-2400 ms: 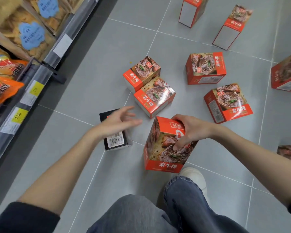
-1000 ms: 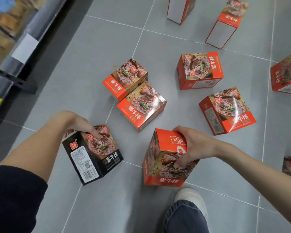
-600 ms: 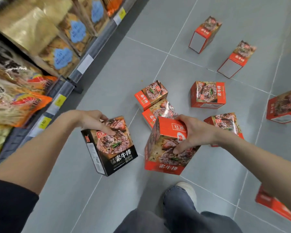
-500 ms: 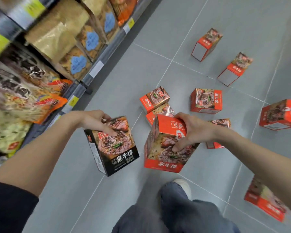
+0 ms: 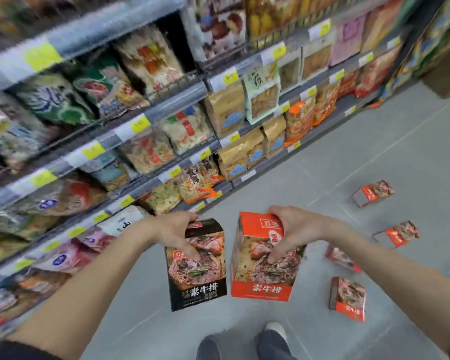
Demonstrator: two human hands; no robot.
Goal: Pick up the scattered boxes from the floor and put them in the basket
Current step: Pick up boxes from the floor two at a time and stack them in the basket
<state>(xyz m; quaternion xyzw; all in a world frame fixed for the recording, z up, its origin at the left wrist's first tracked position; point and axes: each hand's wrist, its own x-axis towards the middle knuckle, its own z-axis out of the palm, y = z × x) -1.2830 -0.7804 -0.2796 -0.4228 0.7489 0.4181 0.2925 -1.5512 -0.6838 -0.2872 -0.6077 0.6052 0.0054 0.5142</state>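
Note:
My left hand (image 5: 176, 233) grips a black box (image 5: 196, 274) by its top, held upright in the air. My right hand (image 5: 292, 231) grips a red box (image 5: 263, 271) the same way, right beside the black one. Several more red boxes lie on the grey tiled floor to the right: one close by (image 5: 347, 298), one partly behind my right forearm (image 5: 342, 258), and two farther off (image 5: 396, 233) (image 5: 373, 193). No basket is in view.
Store shelves (image 5: 146, 118) packed with snack bags run along the left side and back, close to my left arm. My shoe (image 5: 276, 328) and trouser legs show at the bottom. The grey floor (image 5: 374, 141) stretches away to the upper right.
My left hand picked the black box off the floor. Both hands rose with their boxes and the view swung up, bringing the shelves into sight and leaving the floor boxes low right.

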